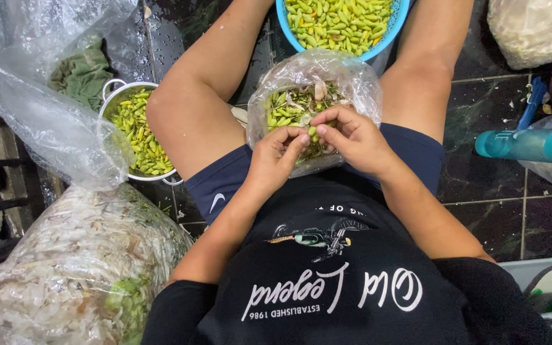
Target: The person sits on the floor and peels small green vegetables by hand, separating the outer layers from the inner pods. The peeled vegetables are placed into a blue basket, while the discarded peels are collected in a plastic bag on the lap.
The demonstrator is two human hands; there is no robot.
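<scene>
I sit on the floor with a clear plastic bag (pixel 352 80) of green stems and scraps between my thighs. My left hand (pixel 275 155) and my right hand (pixel 351 134) meet over the bag's mouth. Both pinch one small green chili pepper (pixel 313 131) between their fingertips. A blue basket (pixel 378 46) full of green and yellow chilies stands beyond the bag, between my knees. A metal colander (pixel 111 96) with more green chilies sits to my left, beside my left knee.
A large clear bag (pixel 78 249) of pale peelings lies at the near left, with another crumpled plastic bag (pixel 39 83) above it. A teal cylinder (pixel 531 145) juts in from the right. Another filled bag (pixel 531 32) rests at the top right on the dark wet tile floor (pixel 487 185).
</scene>
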